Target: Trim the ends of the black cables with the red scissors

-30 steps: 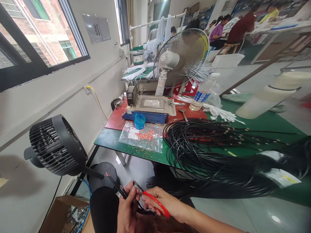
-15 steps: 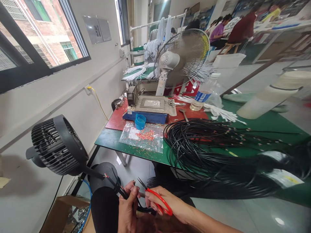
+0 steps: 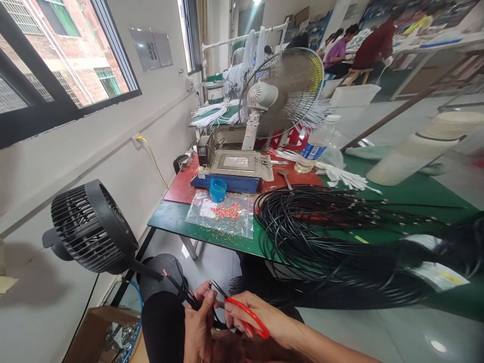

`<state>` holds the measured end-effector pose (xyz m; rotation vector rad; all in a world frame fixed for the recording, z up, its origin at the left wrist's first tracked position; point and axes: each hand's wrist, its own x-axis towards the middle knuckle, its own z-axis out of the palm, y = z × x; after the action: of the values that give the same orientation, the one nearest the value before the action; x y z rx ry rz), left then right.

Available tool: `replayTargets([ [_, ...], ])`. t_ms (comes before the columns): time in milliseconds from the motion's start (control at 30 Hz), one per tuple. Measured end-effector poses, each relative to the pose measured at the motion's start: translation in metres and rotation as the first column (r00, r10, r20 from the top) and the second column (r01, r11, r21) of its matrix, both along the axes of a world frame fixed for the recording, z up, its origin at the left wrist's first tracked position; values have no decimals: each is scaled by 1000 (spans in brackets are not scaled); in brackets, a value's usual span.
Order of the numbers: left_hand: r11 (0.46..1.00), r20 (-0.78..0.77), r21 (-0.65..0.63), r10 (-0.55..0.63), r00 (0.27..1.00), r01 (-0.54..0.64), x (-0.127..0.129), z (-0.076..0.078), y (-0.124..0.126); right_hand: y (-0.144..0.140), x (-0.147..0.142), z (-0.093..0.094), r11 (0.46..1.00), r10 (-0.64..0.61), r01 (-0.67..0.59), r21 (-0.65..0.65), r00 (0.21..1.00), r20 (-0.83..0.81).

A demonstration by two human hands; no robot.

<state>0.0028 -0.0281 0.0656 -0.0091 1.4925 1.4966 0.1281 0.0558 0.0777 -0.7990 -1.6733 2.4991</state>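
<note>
Low in the head view, my left hand [image 3: 199, 315] is closed around several black cables [image 3: 180, 287], whose stripped ends show red and white wires. One cable end pokes up between its thumb and forefinger. My right hand [image 3: 251, 312] grips red-handled scissors [image 3: 254, 318], the thin dark blades pointing up and left. The blade tips are right beside the cable end at my left fingertips; whether they touch it I cannot tell. A large bundle of black cables [image 3: 302, 252] lies across the green table [image 3: 172, 222] and hangs over its front edge.
A clear plastic bag [image 3: 244, 227] with red scraps lies under a blue cup [image 3: 218, 190]. Behind are a blue-based hot plate [image 3: 236, 169], a bottle [image 3: 312, 151] and a large fan [image 3: 283, 93]. A black fan [image 3: 93, 229] stands left, above a cardboard box [image 3: 88, 333]. People sit working far back.
The scissor blades have come closer together and nearer to the cable end at my left fingertips. My left hand has hardly moved.
</note>
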Motion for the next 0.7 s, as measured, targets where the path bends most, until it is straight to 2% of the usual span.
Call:
replayTargets([
  [167, 1000, 26, 23, -2, 1000, 1, 0, 5, 1, 1, -1, 5, 1000, -10, 10, 18, 1000, -1],
  [333, 1000, 89, -2, 13, 996, -13, 1, 11, 3, -3, -4, 5, 997, -71, 69, 33, 994, 82],
  [433, 1000, 128, -6, 16, 992, -16, 1, 12, 2, -4, -4, 0, 982, -136, 123, 142, 987, 85],
  [500, 999, 127, -13, 34, 991, -32, 1, 10, 2, -4, -5, -5, 951, -164, 138, 277, 984, 74],
  [600, 997, 145, -22, 75, 987, -73, 0, 6, 3, -5, -7, -14, 870, -214, 148, 470, 973, 90],
  [700, 994, 249, 36, 89, 964, -101, 0, -4, 7, -9, -10, -21, 786, -262, 144, 601, 959, 112],
])
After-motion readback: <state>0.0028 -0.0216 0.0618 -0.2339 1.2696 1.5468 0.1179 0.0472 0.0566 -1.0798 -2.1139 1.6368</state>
